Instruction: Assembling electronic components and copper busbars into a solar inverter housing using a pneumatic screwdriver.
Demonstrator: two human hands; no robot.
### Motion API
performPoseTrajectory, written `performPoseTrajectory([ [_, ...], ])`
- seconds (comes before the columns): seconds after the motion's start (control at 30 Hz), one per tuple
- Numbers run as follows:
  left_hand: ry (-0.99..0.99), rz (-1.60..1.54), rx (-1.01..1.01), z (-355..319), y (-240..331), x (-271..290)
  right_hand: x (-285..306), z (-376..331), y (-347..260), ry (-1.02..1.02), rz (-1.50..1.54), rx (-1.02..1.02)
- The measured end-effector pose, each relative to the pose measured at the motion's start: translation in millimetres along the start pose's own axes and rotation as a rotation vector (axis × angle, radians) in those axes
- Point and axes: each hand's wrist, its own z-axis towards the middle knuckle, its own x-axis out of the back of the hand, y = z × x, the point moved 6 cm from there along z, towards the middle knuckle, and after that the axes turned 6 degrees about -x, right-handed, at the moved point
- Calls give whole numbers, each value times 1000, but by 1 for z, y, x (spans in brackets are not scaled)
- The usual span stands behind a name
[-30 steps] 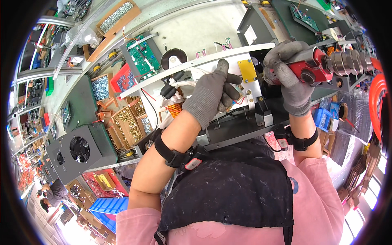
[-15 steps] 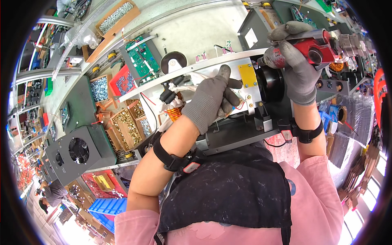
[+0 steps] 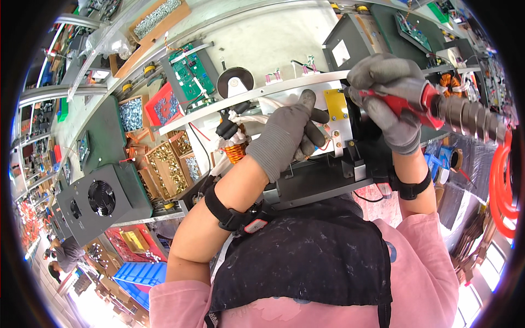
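holding the red power screwdriver (image 3: 437,106) tight in our right hand (image 3: 391,98), we press our left hand (image 3: 287,136) flat on the metal box (image 3: 328,175), just left of the tool.

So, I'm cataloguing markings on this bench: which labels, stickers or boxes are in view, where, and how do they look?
Yellow label: square sticker on the pale metal chassis panel, just right of the left hand.
White label: pale rectangle on the dark grey casing behind the chassis.
Red bin: open box, far left of the bench, holding small metal parts.
Blue crates: stacked at lower left.
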Motion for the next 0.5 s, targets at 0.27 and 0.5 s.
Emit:
performPoseTrajectory([
  [0.27, -30, 116, -106, -6, 0, 1, 1, 7, 20, 242, 110, -307],
  [0.5, -255, 468, -31, -33, -15, -19, 11, 15, 16, 380, 120, -85],
])
